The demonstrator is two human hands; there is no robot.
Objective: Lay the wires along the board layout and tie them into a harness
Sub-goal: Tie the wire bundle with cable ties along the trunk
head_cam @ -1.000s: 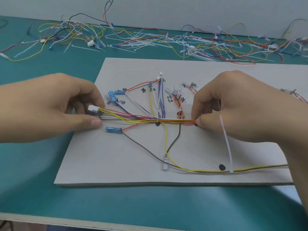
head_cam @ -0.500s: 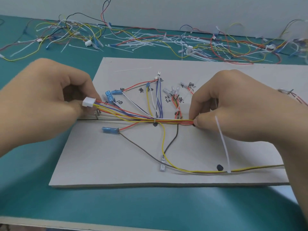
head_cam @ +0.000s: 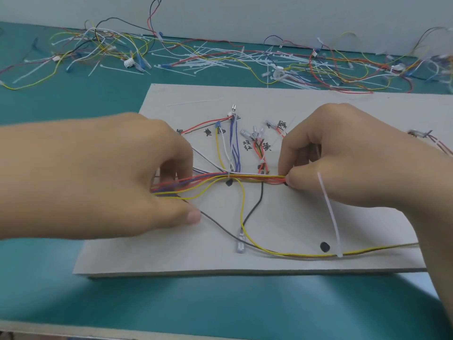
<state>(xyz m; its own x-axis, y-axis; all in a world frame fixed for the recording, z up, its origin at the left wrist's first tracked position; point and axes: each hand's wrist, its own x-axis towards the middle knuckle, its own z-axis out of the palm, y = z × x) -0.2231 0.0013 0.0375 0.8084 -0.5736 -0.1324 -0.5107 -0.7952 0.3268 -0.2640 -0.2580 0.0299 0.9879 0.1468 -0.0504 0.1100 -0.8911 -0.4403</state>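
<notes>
1. Pinched at the curled right hand's (head_cam: 343, 163) fingertips: the wire bundle's (head_cam: 255, 177) right end, with a white cable tie (head_cam: 329, 214) trailing below.
2. Gripped in the curled left hand (head_cam: 110, 177): the bundle's left end.
3. Underneath: grey board (head_cam: 294, 217) on a teal table (head_cam: 171, 303), loose wires (head_cam: 220, 60) by the pale wall (head_cam: 245, 15).

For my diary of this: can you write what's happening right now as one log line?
left hand: grips wire bundle | right hand: pinches wire bundle further right | white cable tie: reaches lower wires
</notes>
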